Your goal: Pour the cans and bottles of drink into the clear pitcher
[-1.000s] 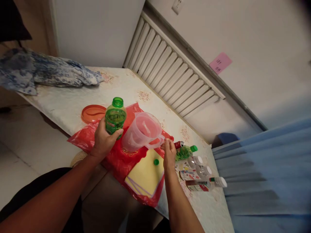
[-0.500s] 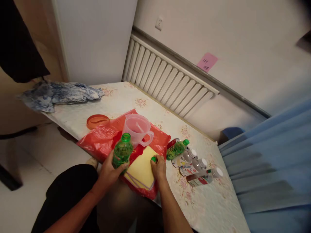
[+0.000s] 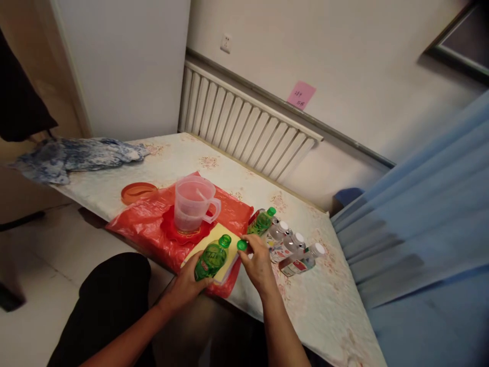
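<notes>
My left hand (image 3: 188,283) is wrapped round a small green bottle (image 3: 211,258), tilted with its open neck toward the right. My right hand (image 3: 258,262) pinches a green cap (image 3: 242,245) just beside that neck, a small gap apart. Both are above the near edge of a yellow cloth pad (image 3: 212,243) lying on a red plastic bag (image 3: 153,224). A clear plastic jug (image 3: 192,204) stands upright on the bag behind them.
Several small bottles (image 3: 284,243) lie in a row right of my right hand, one green (image 3: 262,221). An orange lid (image 3: 138,192) and a blue patterned cloth (image 3: 72,155) rest on the table (image 3: 317,300) to the left. A radiator (image 3: 244,127) and a blue curtain (image 3: 420,229) border it.
My left hand brought the green bottle down from beside the jug and tilted it. My right hand left the jug handle, picked the green cap off the yellow pad and lifted it to the bottle's neck.
</notes>
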`<action>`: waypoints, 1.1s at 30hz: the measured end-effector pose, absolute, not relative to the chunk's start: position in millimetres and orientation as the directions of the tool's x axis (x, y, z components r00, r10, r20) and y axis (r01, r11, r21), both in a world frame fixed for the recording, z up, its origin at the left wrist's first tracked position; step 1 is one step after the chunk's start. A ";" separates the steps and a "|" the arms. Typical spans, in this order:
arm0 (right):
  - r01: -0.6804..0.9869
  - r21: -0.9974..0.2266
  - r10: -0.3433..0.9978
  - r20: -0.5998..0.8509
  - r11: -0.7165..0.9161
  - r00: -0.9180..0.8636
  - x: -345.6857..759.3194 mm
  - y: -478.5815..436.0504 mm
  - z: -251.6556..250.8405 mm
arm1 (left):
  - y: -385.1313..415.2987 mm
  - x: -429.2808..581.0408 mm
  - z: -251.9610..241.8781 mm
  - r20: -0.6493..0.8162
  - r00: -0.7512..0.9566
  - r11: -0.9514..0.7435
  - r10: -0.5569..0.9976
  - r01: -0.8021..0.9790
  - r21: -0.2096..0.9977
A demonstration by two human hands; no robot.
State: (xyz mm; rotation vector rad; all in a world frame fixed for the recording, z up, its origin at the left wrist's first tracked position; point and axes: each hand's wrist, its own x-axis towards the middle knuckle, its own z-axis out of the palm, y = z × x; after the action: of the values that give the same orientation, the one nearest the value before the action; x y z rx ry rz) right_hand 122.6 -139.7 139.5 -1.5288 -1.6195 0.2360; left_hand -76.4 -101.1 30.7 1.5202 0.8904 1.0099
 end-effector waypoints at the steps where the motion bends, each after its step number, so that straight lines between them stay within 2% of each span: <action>1: 0.726 -0.641 0.889 0.449 0.249 0.091 122.4 -144.6 150.2 | -102.6 -73.8 30.4 0.150 0.379 -0.174 0.913 0.028 0.984; 6: 0.736 -0.609 0.905 0.425 0.296 -0.012 126.8 -158.8 175.7 | -107.3 -67.4 29.8 0.151 0.430 -0.190 0.890 0.048 0.981; 12: 0.698 -0.664 0.911 0.410 0.269 0.039 135.7 -162.6 177.5 | -110.7 -65.6 31.4 0.134 0.459 -0.186 0.878 0.069 0.980; 16: 0.661 -0.690 0.926 0.377 0.296 -0.022 135.3 -165.9 183.3 | -112.1 -62.2 32.1 0.146 0.470 -0.212 0.870 0.090 0.973; 26: 0.747 -0.527 0.893 0.405 0.405 -0.198 133.9 -176.4 194.8 | -113.6 -54.4 19.6 0.164 0.512 -0.231 0.843 0.069 0.971; 30: 0.758 -0.519 0.889 0.423 0.395 -0.174 136.1 -178.4 193.4 | -115.1 -47.5 25.8 0.182 0.552 -0.222 0.814 0.005 0.975; 33: 0.725 -0.572 0.884 0.453 0.384 -0.111 143.3 -179.5 191.9 | -114.9 -40.2 39.9 0.169 0.585 -0.196 0.793 -0.017 0.980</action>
State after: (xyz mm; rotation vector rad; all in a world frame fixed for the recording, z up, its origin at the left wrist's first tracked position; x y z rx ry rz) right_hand 143.3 -179.5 191.9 -1.3896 -1.8808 0.2650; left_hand -40.2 -114.9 39.9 1.6116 0.6648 0.8394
